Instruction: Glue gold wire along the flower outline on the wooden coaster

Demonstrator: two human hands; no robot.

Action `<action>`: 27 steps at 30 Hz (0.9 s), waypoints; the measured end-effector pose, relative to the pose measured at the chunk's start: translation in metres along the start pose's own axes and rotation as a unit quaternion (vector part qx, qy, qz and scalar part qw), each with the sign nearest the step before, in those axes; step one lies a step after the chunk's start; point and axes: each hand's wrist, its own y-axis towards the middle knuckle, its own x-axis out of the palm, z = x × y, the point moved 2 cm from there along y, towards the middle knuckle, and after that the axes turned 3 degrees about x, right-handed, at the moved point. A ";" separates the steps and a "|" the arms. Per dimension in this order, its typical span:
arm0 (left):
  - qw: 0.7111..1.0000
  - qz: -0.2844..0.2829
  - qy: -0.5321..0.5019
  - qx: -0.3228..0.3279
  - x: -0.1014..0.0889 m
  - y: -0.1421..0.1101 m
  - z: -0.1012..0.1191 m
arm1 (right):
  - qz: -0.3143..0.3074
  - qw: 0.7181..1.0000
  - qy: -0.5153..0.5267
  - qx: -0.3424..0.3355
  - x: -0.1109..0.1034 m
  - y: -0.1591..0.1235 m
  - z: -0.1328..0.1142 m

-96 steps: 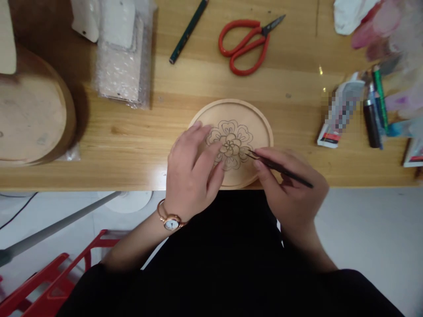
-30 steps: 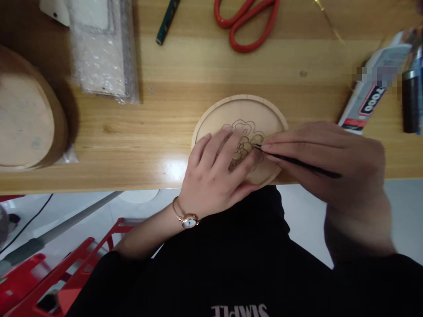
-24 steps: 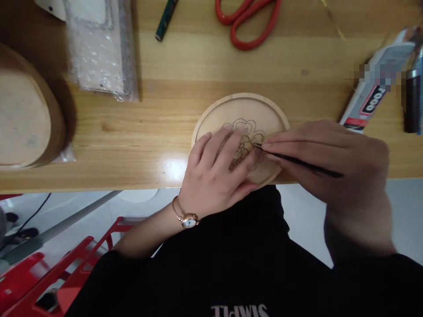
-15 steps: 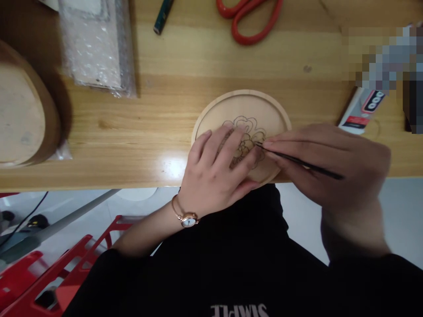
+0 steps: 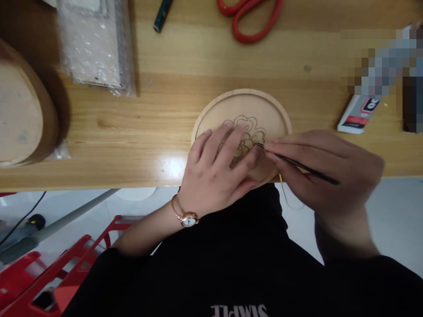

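A round wooden plate (image 5: pixel 242 93) with a raised rim lies at the table's front edge, a flower pattern (image 5: pixel 246 121) in dark outlines on its face. Across it rests my left hand (image 5: pixel 214 165), fingers spread and flat over part of the pattern. My right hand (image 5: pixel 330 163) pinches slim black tweezers (image 5: pixel 307 169), their tips touching or just above the pattern beside my left index finger. A thin golden wire (image 5: pixel 280 178) hangs in a loop below my right hand, past the table edge; where its upper end goes is hidden.
Red-handled scissors (image 5: pixel 257 26) and a dark green pen-like stick (image 5: pixel 162 16) lie farther back. A bubble-wrapped pack (image 5: pixel 99 48) and a round wooden piece (image 5: pixel 23 110) are at left. At right lies a white tube (image 5: pixel 355 119). Red stools (image 5: pixel 76 264) stand below.
My right hand has shifted slightly left and down with the tweezers. The golden wire loop now shows beneath it. My left hand and the plate stay in place.
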 end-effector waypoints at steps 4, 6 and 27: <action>1.000 0.001 -0.001 0.002 -0.001 0.000 0.000 | -0.008 1.000 0.008 0.011 -0.001 0.000 0.001; 1.000 -0.002 0.001 0.001 -0.001 0.000 0.000 | -0.010 1.000 0.021 0.010 -0.001 0.000 0.001; 0.999 0.041 0.012 0.017 -0.001 0.001 0.000 | -0.005 0.998 0.051 0.036 0.000 0.001 0.005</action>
